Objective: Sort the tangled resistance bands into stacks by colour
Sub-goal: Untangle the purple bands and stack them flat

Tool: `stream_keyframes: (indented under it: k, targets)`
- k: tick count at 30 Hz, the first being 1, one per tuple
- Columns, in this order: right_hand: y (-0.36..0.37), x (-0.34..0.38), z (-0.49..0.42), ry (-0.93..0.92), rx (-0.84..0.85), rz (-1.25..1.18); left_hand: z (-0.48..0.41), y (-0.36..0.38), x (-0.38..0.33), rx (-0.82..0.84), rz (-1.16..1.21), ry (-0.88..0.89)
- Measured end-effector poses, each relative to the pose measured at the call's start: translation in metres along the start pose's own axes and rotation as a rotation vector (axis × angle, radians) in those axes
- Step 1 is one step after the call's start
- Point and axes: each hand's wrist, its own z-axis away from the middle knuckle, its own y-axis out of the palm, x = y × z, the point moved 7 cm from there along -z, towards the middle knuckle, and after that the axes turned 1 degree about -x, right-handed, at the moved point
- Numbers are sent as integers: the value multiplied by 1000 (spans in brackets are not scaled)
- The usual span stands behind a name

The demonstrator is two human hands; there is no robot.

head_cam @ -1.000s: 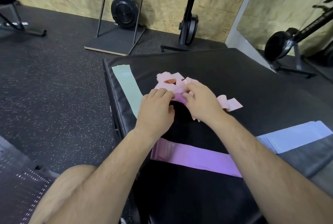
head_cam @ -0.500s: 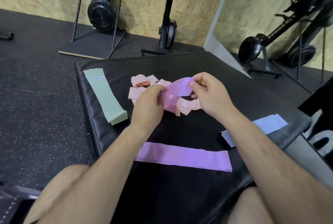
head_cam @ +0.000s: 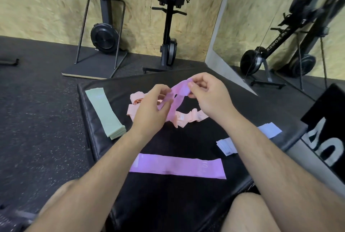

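Both forearms reach forward over the black mat. Left hand back up, fingers curled, pinching the lower run of a purple band. Right hand slightly higher, thumb and forefinger pinching the band's top end. Band lifted above the pink tangle. Purple stack lies flat near the body, green stack at left edge, blue stack at right, partly under the right forearm.

Bare mat before pink tangle
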Motion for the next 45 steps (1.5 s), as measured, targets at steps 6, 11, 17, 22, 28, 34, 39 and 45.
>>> stream_keyframes:
  k: [6, 11, 17, 22, 28, 34, 39, 45]
  targets:
    - [-33, 50, -10, -96, -39, -58, -32, -4, -66, 44, 51, 91]
    - [-63, 84, -10, -174, -74, -26, -52, -8, -112, 46, 32, 135]
    - [-90, 107, 1, -140, -95, -17, -48, -11, -142, 111, 189, 4]
    - [-99, 124, 18, -128, -25, 13, -35, -14, -156, 167, 271, -30]
    - [-101, 131, 41, -150, -23, 70, -10, -18, -163, 257, 331, -84]
    - [-99, 132, 71, -141, -36, -33, 34, -16, -154, 378, 329, -130]
    - [-76, 109, 101, -53, 142, 31, 51, -24, -137, 300, 303, -148]
    - [-82, 101, 108, -66, 6, 14, 78, -18, -116, 436, 278, -227]
